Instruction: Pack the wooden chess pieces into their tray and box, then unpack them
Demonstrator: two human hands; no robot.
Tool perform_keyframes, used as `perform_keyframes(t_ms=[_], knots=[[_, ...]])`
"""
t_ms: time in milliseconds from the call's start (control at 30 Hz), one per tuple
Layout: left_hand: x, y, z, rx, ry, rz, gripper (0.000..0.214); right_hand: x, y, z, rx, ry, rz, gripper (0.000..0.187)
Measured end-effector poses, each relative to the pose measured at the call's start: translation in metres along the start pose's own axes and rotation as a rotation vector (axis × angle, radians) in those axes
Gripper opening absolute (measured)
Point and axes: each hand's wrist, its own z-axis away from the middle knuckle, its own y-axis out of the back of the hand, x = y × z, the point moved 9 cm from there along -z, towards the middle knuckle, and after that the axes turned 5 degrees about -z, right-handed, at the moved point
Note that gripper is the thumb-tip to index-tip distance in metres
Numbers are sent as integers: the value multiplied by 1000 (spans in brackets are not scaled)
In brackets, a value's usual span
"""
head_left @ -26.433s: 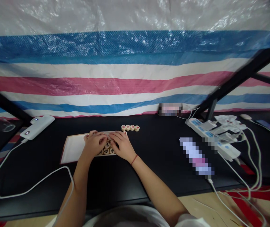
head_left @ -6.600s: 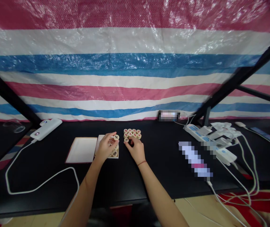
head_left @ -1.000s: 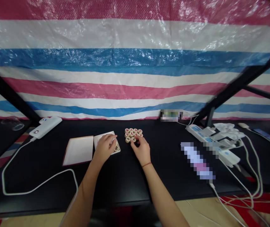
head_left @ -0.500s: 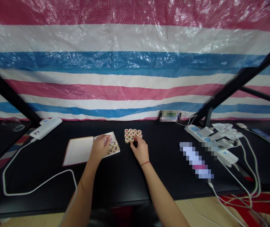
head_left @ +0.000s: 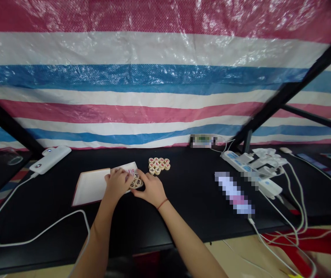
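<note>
An open shallow box (head_left: 91,187) with a white lining lies on the black table (head_left: 188,200). A few round wooden chess pieces (head_left: 136,180) remain in its right half. My left hand (head_left: 116,184) rests on the box beside them, fingers curled over the pieces. My right hand (head_left: 151,189) is at the box's right edge, thumb and fingers touching the pieces there; whether it grips one is hidden. A cluster of several wooden pieces with red marks (head_left: 158,165) sits on the table just behind my right hand.
A white power bank (head_left: 49,158) with a looping cable (head_left: 38,231) lies at left, near a glass (head_left: 5,156). Power strips with plugs and cords (head_left: 255,170) fill the right side. A striped tarp (head_left: 153,77) hangs behind, crossed by black frame bars.
My right hand has left the cluster of pieces and come back left to the box's right edge. My left hand stays on the box. The view has shifted slightly.
</note>
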Motion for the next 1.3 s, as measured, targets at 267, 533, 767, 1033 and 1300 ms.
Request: perform_keyframes(t_ms=[267, 533, 767, 1033, 1300], knots=[[2, 2, 3, -61, -8, 5, 31, 1, -14, -5, -76, -14, 65, 76], [2, 6, 2, -82, -3, 81, 28, -1, -13, -5, -46, -1, 52, 73], [10, 27, 1, 202, -149, 346, 24, 0, 11, 0, 182, 51, -15, 63], [38, 34, 13, 248, -365, 595, 22, 3, 40, 11, 419, 105, -162, 21], [4, 39, 7, 383, -152, 754, 34, 98, 64, 27, 411, -338, -46, 19]])
